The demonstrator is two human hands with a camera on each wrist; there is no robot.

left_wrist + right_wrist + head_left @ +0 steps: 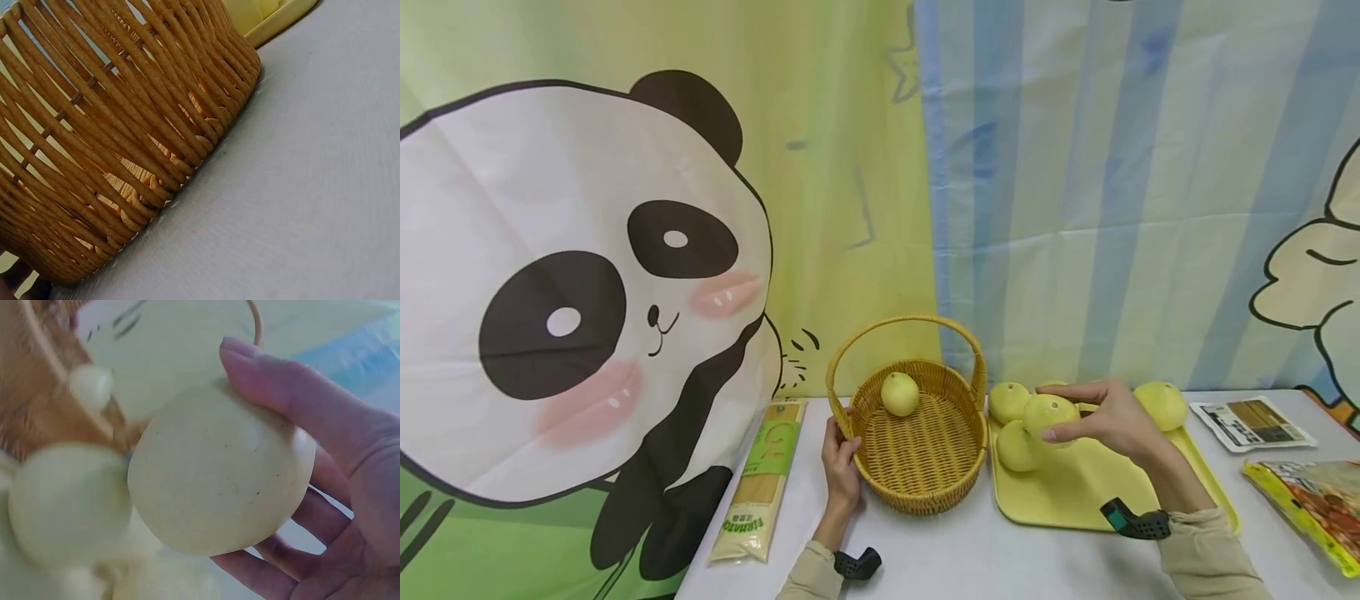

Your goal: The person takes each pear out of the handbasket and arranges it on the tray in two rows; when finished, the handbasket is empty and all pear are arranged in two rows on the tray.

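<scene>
A round pale-yellow pear [219, 475] with small dark specks is held between the thumb and fingers of my right hand [1108, 417], above the left part of a yellow tray [1075, 504]. Other pears lie under and beside it on the tray, among them one pear [1018, 446] at the left and one pear [1161, 406] at the far right corner. My left hand [841, 462] grips the left side of a woven basket [917, 496] near the foot of its arched handle. Inside the basket, a single pear [900, 394] rests toward the back left.
A packet of noodles [760, 479] lies left of the basket on the white table [955, 558]. Right of the tray are a small flat packet [1253, 423] and a colourful food bag [1315, 504]. A printed curtain [865, 208] hangs behind the table.
</scene>
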